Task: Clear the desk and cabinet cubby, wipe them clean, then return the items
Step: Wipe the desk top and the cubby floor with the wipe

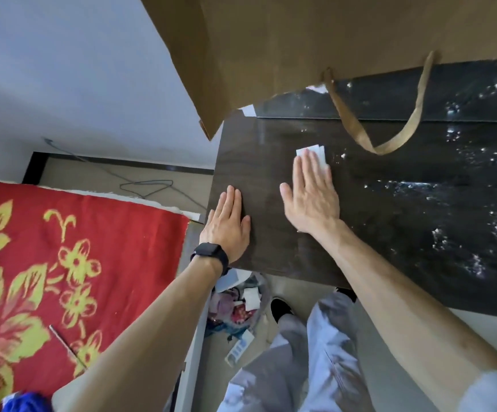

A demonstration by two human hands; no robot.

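Brown paper bag (271,40), top of view: hangs over the far side of the counter (271,248), one handle loop (390,144) drooping above the surface. Contents not visible; upper part cut off by frame.
Below, on the floor: waste bin (241,307) by the counter's near-left corner, w/ crumpled wrappers & white paper scraps inside. Rim hard to make out, partly hidden by L forearm & counter edge.
R hand (312,200): fingers straight, pressing a folded white wipe (315,151) flat on the dark counter, mid-surface; approx. half the wipe is covered by fingertips.
L hand (226,224): fingers released, palm flat near the counter's left edge, holding nothing; black watch (210,254) on wrist.
White specks (479,188) across counter's right part: dust or droplets, can't tell.
Red floral blanket (78,263) at left, cut off.
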